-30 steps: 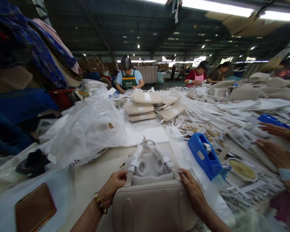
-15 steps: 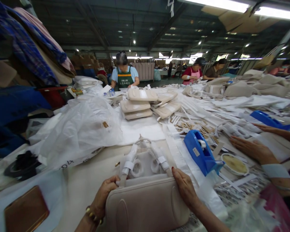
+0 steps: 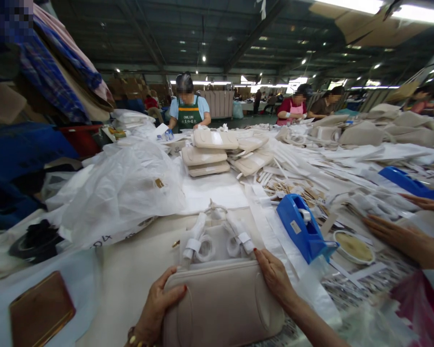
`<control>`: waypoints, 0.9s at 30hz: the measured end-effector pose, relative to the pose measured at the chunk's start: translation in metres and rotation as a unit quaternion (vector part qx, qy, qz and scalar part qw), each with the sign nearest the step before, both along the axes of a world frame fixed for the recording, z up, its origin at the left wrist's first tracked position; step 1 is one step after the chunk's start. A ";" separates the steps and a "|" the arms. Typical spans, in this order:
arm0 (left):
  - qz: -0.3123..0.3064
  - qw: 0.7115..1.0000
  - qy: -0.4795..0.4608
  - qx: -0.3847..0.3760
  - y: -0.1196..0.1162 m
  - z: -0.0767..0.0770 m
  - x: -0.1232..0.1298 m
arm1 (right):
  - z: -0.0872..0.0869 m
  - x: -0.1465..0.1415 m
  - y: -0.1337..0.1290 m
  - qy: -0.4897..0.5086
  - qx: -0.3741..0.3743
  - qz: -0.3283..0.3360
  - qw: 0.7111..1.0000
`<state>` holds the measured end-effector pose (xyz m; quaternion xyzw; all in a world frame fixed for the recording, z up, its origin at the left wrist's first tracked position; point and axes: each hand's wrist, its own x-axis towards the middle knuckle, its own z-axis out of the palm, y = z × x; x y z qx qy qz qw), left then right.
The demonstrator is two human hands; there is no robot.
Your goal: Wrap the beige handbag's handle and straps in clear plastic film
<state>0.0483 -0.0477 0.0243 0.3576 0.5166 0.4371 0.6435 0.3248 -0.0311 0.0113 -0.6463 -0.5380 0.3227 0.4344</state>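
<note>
A beige handbag lies on the table right in front of me, its handles pointing away and wrapped in white padding. My left hand grips the bag's left end, the thumb pressed on the upper face and the fingers around the side. At the upper right corner my right hand holds the bag, fingertips by the base of the handle strap. White wrapping sits coiled between the handles. The undersides of both hands are hidden.
A blue tape dispenser and a round dish stand to the right, near a co-worker's hands. Stacked beige bags lie ahead. Plastic sheeting and a brown phone-like slab are at left.
My left thumb has moved from the bag's top edge onto its upper face. The right hand keeps its hold. The co-worker's hands at right have shifted further right.
</note>
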 end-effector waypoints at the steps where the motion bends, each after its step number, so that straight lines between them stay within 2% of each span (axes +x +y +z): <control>1: 0.012 1.000 0.002 -0.002 0.001 -0.003 0.000 | 0.000 0.000 0.002 -0.005 -0.006 0.007 1.000; 5: 0.019 1.000 0.020 -0.016 0.009 -0.010 -0.003 | -0.001 0.002 0.007 -0.028 -0.030 0.025 0.999; 9: -0.055 0.996 0.070 -0.017 0.017 -0.001 -0.005 | -0.003 0.004 0.009 -0.040 -0.045 0.028 0.998; 11: -0.070 0.992 0.104 -0.013 0.019 0.005 -0.003 | -0.004 0.005 0.009 -0.044 -0.053 0.033 0.997; 14: -0.041 0.987 0.155 -0.007 0.019 0.007 0.001 | -0.003 0.007 0.010 -0.048 -0.062 0.046 0.996; 17: -0.008 0.979 0.206 0.006 0.018 0.003 0.004 | 0.004 0.011 0.008 -0.032 -0.066 0.091 0.993; 21: 0.010 0.977 0.214 0.011 0.014 -0.003 0.005 | 0.016 0.012 0.006 -0.001 -0.107 0.144 0.984; 24: 0.019 0.982 0.186 -0.010 0.014 -0.004 0.007 | 0.018 0.010 0.007 -0.016 -0.122 0.133 0.983; 27: 0.044 0.978 0.201 -0.022 0.017 -0.002 0.010 | 0.013 0.007 0.013 -0.054 -0.133 0.113 0.983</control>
